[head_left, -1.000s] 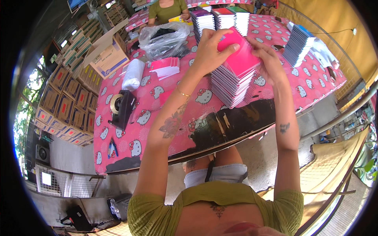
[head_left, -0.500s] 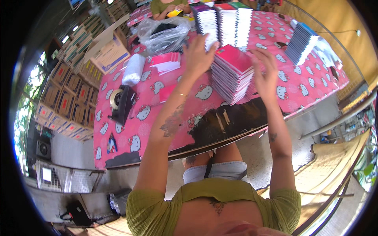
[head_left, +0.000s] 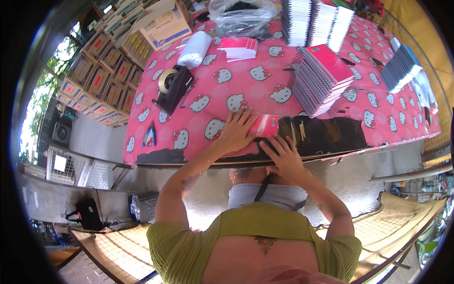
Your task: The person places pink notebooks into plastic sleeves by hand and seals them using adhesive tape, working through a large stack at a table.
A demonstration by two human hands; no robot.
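Observation:
A small pink-red notebook cover or booklet (head_left: 266,125) lies flat near the table's front edge. My left hand (head_left: 238,131) rests over its left side, fingers stretched out and apart. At its near edge my right hand (head_left: 286,155) lies with fingers spread, the fingertips touching or almost touching it. Whether it is one sheet or several, I cannot tell. Beyond my right hand stands a tall stack of spiral-bound notebooks (head_left: 326,71) with a pink-red cover on top. Farther back lies a fanned pile of pink-red booklets (head_left: 238,47).
The pink patterned tablecloth (head_left: 203,123) has a bare dark patch (head_left: 331,137) in front. At left are a tape dispenser (head_left: 172,90), a white roll (head_left: 195,49) and a blue tool (head_left: 150,136). Taller notebook stacks (head_left: 326,23), a clear bag (head_left: 241,19) and blue notebooks (head_left: 401,68) stand farther off.
Both hands have left the sides of the notebook stack and come down to the table's front edge. The pink-red booklet has moved nearer to me, and my view has shifted.

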